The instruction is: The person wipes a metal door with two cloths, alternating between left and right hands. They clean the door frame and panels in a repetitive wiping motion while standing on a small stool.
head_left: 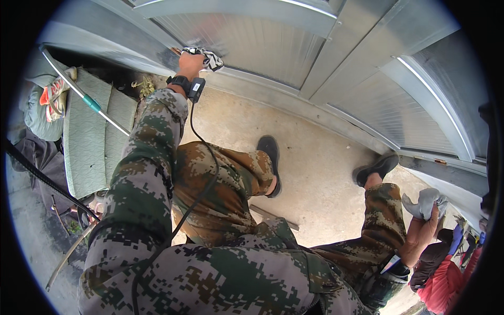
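Observation:
My left hand [191, 65] holds a black-and-white patterned cloth [212, 60] against the lower left edge of the ribbed metal door panel [252, 43]. A strap with a small black device and a cable is on that wrist. Down at the right, my right hand [422, 232] grips a crumpled grey cloth [427, 202], held away from the door. The second door leaf [393, 106] stands to the right, beyond the vertical frame bars. Both of my feet, in dark shoes, are on the concrete floor close to the door sill [275, 96].
At the left are grey-green boards [86, 130], a pole with a teal joint [91, 103], a pair of shoes [57, 98] and a filled bag [37, 114]. Red and dark clothing [441, 279] lies at the lower right. A flat strip [275, 217] is on the floor behind my feet.

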### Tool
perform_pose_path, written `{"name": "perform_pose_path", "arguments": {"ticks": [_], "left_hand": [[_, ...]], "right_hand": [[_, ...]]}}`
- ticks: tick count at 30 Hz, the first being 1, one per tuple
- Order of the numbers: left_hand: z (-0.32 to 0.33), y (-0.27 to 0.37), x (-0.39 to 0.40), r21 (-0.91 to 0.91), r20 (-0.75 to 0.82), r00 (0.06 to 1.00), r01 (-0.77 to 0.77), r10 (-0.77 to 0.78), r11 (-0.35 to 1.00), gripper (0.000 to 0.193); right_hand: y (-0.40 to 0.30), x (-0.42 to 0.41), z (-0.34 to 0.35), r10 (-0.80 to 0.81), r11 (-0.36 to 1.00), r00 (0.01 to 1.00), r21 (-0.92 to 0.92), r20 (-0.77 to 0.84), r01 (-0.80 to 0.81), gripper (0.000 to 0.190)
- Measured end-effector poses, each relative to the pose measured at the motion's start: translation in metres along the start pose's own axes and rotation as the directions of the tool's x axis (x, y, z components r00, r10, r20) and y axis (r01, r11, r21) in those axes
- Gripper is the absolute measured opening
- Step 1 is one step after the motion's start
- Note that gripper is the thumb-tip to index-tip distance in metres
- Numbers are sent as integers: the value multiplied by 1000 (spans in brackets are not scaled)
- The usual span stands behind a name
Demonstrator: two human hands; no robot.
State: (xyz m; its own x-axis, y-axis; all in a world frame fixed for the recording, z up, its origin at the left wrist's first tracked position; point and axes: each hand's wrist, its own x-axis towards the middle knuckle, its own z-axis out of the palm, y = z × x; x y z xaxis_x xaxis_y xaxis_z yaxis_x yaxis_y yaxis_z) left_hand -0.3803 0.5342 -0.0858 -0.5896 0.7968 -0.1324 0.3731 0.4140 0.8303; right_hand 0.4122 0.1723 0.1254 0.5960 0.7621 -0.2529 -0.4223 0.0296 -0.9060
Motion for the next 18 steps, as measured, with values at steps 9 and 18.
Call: {"name": "perform_pose_path", "arguments": {"ticks": [9,18], "left_hand": [[8,-4,-23,-250,208,960,240,-190,938,29],[52,-11,-54,-317,576,783,478,-233,819,13]], "right_hand": [[0,-6,9,-34,997,999,-71,-9,33,35],[-3,-17,28,41,999,998,16,-44,-41,43]]}}
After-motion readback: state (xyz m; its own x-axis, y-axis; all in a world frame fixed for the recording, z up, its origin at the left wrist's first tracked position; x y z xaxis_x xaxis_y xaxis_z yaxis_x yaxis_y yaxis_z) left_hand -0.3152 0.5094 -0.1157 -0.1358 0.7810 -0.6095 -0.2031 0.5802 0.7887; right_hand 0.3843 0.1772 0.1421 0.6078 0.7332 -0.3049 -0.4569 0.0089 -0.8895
